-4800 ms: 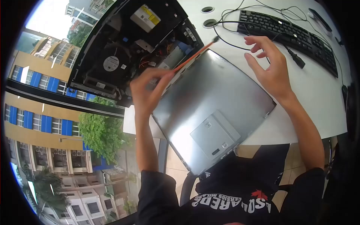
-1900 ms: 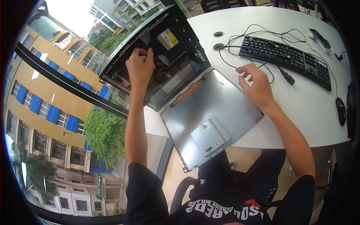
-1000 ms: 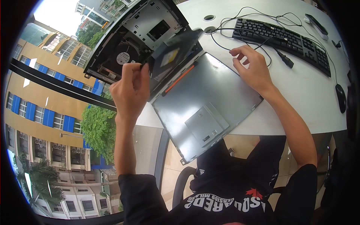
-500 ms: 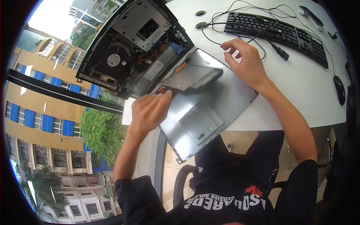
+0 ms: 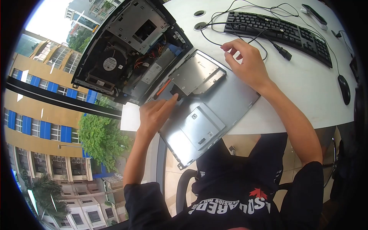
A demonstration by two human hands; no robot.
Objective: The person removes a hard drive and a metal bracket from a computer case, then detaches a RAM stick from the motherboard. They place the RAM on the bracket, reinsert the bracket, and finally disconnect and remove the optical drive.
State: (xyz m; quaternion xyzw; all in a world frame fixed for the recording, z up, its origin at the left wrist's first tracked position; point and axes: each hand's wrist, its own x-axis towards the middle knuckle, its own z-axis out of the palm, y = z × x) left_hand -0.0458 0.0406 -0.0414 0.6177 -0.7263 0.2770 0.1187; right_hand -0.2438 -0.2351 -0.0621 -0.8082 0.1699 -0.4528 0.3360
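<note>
A silver optical drive [image 5: 197,73] lies on the inner face of a metal side panel [image 5: 239,94], close to the open computer case [image 5: 130,50]. My left hand [image 5: 155,113] has its fingers pressed together at the drive's black near-left end; the thumb is partly hidden. An orange-red strip [image 5: 163,87] shows beside the drive. Over the right part of the panel and the table edge of it hovers my right hand [image 5: 247,63], fingers loosely curled and apart, with nothing in them.
A black keyboard [image 5: 280,36] stands at the back right, with cables and a black plug [image 5: 283,51] in front of it. A black mouse [image 5: 344,90] is at the far right of the white table [image 5: 295,99]. A window [image 5: 50,111] fills the left side.
The drive has gone from tilted and blurred to lying flatter on the panel, its broad silver face showing. My left hand has shifted slightly; my right hand keeps nearly the same pose.
</note>
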